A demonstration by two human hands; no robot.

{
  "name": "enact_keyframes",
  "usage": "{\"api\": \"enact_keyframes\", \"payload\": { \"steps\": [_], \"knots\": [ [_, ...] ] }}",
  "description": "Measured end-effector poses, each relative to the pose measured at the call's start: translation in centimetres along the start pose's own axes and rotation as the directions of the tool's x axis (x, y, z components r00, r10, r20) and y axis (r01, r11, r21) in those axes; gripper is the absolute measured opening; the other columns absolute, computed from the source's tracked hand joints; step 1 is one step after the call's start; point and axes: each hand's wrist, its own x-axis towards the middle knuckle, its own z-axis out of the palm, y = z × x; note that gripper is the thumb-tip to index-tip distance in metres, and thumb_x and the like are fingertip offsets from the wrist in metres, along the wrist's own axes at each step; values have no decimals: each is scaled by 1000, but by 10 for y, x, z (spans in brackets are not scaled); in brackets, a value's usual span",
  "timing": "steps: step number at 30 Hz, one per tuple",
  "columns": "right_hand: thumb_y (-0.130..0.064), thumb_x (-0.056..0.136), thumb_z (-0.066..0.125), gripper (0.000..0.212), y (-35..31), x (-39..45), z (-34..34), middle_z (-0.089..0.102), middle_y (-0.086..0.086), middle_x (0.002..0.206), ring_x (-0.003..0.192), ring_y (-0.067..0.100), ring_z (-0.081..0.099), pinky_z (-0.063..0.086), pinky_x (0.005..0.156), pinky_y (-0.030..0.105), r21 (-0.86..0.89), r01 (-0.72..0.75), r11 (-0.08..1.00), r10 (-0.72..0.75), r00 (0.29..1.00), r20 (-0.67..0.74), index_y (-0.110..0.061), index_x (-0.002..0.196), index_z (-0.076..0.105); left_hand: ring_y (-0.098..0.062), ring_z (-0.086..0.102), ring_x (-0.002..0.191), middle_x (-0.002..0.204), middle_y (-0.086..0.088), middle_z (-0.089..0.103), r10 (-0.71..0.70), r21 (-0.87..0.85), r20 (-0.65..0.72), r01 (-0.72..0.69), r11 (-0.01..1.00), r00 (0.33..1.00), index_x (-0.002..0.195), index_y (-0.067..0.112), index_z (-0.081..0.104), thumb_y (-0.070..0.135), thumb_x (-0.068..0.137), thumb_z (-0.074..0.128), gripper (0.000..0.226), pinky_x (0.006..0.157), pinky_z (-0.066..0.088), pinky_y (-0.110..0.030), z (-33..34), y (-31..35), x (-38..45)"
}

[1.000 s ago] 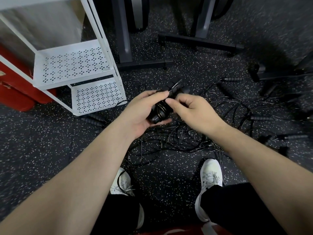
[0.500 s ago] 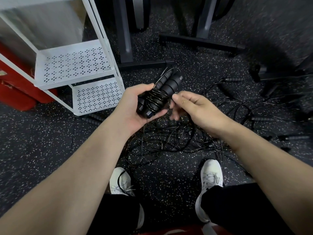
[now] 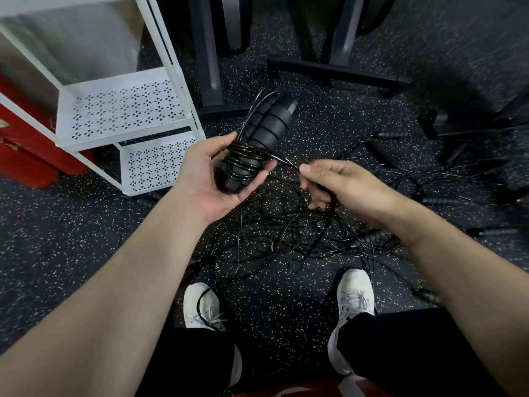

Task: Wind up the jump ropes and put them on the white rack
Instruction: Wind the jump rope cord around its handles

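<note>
Black jump-rope handles (image 3: 259,138), cord coiled around them, lie in the left hand (image 3: 211,179), fingers curled under. The right hand (image 3: 340,184) pinches the loose cord (image 3: 286,163) just beside. Tangled ropes (image 3: 286,233) cover the floor; the white rack (image 3: 126,110) stands left.

I see the rack (image 3: 126,110) at far left, the wound rope bundle (image 3: 254,144) just right of it, loose ropes (image 3: 286,230) on the floor (image 3: 71,239) beneath, ahead of my shoes (image 3: 355,293).
</note>
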Motion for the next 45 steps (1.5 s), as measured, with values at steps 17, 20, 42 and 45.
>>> {"api": "enact_keyframes", "payload": {
  "steps": [17,20,42,45],
  "knots": [
    [-60,59,79,47,0,-4,-19,51,-3,61,58,10,43,34,61,27,-181,-284,941,246,947,-207,-16,72,69,-37,75,78,92,-16,76,-139,478,238,9,878,961,105,6,63,22,85,61,26,46,59,-28,2,-6,-5],
    [-19,86,74,16,-1,-4,-21,65,-14,59,67,9,55,40,70,29,-121,-264,957,244,957,-153,-17,72,67,-40,74,85,99,-17,75,-228,597,276,19,802,934,99,11,68,20,77,70,24,50,61,-35,0,-6,1],
    [-36,84,80,13,5,7,6,75,-5,74,63,12,67,52,60,25,-472,-71,879,-30,979,-203,-23,82,80,-29,77,94,113,5,63,-138,936,150,-95,338,979,107,43,60,25,98,69,22,77,62,-59,-2,-34,14],
    [-33,89,76,10,8,7,8,74,-15,78,69,-2,66,46,62,12,-499,-41,866,-72,976,-205,-25,92,81,-30,78,87,116,-1,69,-54,920,154,-123,373,987,121,36,62,23,100,67,26,75,63,-58,-3,-36,19]
  ]
}}
